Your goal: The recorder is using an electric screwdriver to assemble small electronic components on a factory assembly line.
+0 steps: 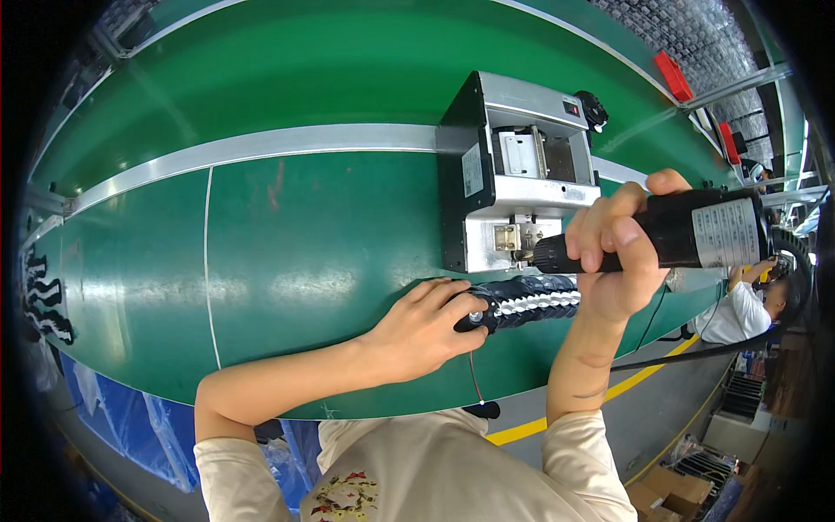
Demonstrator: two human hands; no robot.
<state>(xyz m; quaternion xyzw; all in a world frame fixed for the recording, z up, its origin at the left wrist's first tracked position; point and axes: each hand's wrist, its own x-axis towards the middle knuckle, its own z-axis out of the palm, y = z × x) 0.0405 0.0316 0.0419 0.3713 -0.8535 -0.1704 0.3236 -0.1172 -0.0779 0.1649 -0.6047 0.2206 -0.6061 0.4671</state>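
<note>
My right hand (622, 248) is wrapped round a black electric screwdriver (718, 228) with a pale label. The screwdriver lies nearly level, and its nose points left at the front outlet of a grey metal screw feeder (522, 91). Whether the bit touches the outlet, I cannot tell. Just in front of the feeder, my left hand (422, 335) grips the left end of a long black ribbed part (544, 300) with a white strip along it. That part rests on the green bench, a thin wire hanging near it; my right wrist hides its far end.
The green bench top (322, 252) has a raised metal rail (287, 139) behind. Black and white parts (48, 300) sit at its far left. Red bins (674, 76) hang at the back right. A black cable (696, 352) loops at right, near another person (735, 313).
</note>
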